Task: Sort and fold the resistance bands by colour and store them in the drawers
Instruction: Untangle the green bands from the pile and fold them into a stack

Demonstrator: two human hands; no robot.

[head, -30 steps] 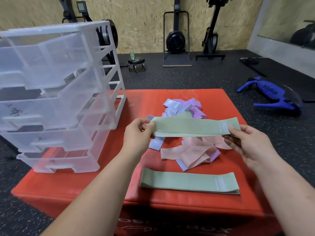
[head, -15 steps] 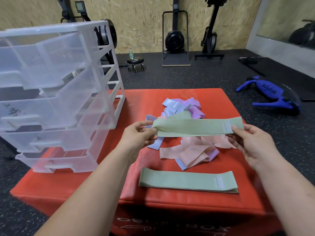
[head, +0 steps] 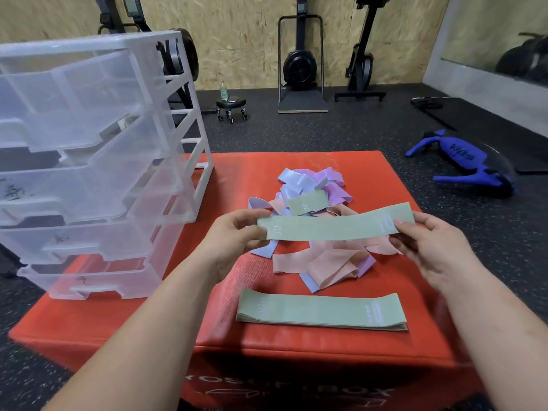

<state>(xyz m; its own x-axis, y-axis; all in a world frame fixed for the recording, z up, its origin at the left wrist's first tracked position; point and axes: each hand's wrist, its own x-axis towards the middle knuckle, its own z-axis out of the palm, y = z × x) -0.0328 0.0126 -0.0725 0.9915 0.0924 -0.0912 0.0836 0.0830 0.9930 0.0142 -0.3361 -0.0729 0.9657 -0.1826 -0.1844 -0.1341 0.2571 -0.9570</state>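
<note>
Currently we hold a green resistance band (head: 335,225) stretched flat above the mixed pile (head: 320,264) on the red plyo box (head: 231,179); our left hand (head: 234,240) and right hand (head: 431,247) each pinch one end, both grips clamped on it. It looks light, soft and floppy, so the two ends seem the best hold. A stack of green bands (head: 320,311) lies nearer us

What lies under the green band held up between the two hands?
Below the held green band, the mixed pile shows pink, blue and lilac bands on the red box. A second green band pokes out behind. The pile's middle strip is hidden.
</note>
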